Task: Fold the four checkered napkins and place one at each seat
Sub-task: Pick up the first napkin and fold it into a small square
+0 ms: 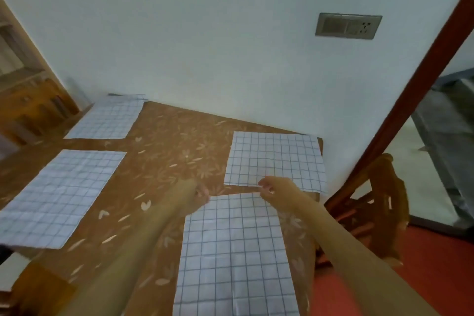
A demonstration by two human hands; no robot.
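now both hands meet at the far edge of the nearest napkin [236, 251], which lies on the desk [166, 156] and runs off the bottom of the view. the right hand [273, 188] pinches that edge in its fingers. the left hand [197, 194], blurred, curls its fingers on the corner. a second napkin [275, 159] lies flat just beyond, and a third napkin [59, 195] and fourth napkin [107, 118] lie at the left.

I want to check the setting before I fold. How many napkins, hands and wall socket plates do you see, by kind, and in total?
Napkins: 4
Hands: 2
Socket plates: 1
Total: 7
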